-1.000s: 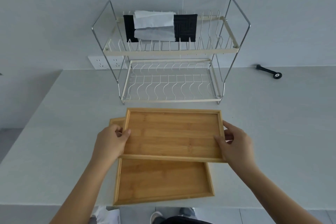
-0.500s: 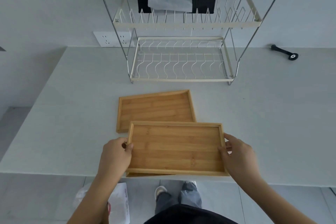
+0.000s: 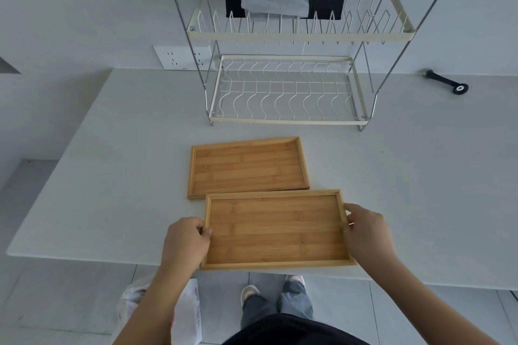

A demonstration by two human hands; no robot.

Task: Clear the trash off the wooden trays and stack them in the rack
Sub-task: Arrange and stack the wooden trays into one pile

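Both hands on tray [image 3: 276, 228] ends | L fingers [image 3: 202, 228] under, R fingers [image 3: 349, 214] under

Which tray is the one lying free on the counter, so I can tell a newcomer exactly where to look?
Start at the two-tier wire dish rack against the wall. On the pale counter just in front of its lower tier lies a wooden tray, flat and untouched. Unlike the held tray nearer the counter edge, gripped by the left hand and right hand, no hand is on it.
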